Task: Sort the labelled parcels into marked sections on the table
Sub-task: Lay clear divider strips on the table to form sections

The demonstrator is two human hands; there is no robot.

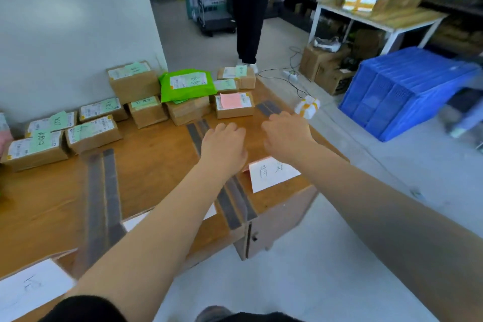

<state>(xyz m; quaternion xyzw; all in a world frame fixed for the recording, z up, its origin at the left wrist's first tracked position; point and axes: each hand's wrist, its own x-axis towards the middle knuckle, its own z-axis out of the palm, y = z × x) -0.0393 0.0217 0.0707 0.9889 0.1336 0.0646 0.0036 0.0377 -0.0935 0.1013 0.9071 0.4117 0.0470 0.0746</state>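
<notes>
Several brown cardboard parcels with green notes lie along the far edge of the wooden table [156, 154]. A green plastic mailer [187, 85] rests on top of boxes in the middle. A box with a pink note [234, 105] sits just beyond my hands. Dark tape strips [105, 191] divide the table into sections, each with a white handwritten card [271, 172]. My left hand [224, 145] and my right hand [286, 136] hover side by side over the right section, fingers curled, holding nothing that I can see.
A small white parcel with yellow tape [308, 106] lies on the floor past the table's right edge. A blue plastic crate [402, 91] stands at the right. A person in black [249, 8] stands beyond the table. A white table [379, 18] with parcels is at the back right.
</notes>
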